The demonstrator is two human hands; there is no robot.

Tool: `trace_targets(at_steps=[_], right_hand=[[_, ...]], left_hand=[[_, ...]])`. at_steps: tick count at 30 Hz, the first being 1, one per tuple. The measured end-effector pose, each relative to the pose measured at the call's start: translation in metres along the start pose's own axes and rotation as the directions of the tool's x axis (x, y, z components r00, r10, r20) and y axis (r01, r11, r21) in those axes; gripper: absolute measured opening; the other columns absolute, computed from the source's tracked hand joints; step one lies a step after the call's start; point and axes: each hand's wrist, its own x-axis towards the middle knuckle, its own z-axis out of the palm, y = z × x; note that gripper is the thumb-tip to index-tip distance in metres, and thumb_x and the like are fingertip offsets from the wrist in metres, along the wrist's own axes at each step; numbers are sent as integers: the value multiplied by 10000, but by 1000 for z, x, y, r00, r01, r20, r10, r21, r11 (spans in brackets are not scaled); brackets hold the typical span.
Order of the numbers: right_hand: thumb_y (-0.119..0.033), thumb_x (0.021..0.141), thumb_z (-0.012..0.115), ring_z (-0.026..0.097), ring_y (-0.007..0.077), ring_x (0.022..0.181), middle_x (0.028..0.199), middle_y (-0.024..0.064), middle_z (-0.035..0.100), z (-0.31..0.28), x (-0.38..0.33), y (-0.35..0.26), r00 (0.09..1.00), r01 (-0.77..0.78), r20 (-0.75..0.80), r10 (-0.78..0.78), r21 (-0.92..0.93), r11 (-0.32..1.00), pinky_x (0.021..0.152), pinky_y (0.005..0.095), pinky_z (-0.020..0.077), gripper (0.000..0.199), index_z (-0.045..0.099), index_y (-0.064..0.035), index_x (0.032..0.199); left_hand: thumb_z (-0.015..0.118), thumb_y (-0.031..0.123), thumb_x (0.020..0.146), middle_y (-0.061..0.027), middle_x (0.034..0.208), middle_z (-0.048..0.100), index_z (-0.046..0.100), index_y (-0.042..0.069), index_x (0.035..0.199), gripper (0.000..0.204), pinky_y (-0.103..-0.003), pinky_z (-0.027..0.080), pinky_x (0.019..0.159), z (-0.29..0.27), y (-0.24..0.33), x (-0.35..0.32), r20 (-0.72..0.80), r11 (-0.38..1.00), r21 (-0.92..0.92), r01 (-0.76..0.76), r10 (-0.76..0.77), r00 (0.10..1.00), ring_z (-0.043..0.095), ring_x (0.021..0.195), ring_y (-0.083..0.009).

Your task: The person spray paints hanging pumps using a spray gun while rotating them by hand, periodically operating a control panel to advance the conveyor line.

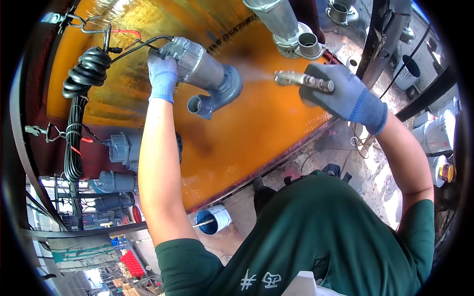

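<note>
In my gloved left hand (163, 79) is the cable end of a grey submersible pump (205, 69), which lies tilted with its round outlet toward me. A black cable runs from that end toward the upper left. Facing the pump from the right, my gloved right hand (343, 91) is closed around a metal spray gun (301, 80). A pale mist leaves the nozzle toward the pump's lower casing, with a gap between gun and pump. The fingertips of my left hand are partly hidden behind the pump.
Behind lies a wide orange, wet-looking surface (237, 158) with a dark rim. Another grey pump (281, 24) hangs at the top. A coiled black cable (89, 71) hangs at left, near several more pumps (123, 150). A blue-lined bucket (213, 220) stands below; white buckets (437, 133) stand right.
</note>
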Motion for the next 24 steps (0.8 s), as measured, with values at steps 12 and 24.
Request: trace_targets(at_steps=[12,24], right_hand=[[-380,969,731,710,394,876,885,200,693,19,3,14,993,45,-101,-57,-118,992,789,508,550,322,633,-85,1054],[-330,1011,679,743,183,709,699,51,709,-18,22,-14,978,-135,152,144,-71,988,734,363,591,254,667,-77,985]], left_hand=[[548,-22,906,-204,1363,667,555,-1,1469,564,-389,496,1088,-14,-42,8,124,940,-342,2,43,991,648,1277,-312],[653,196,966,-253,1239,701,726,-31,1246,368,-448,516,1019,-37,-34,-51,-138,958,-240,-159,129,982,670,1157,-364]])
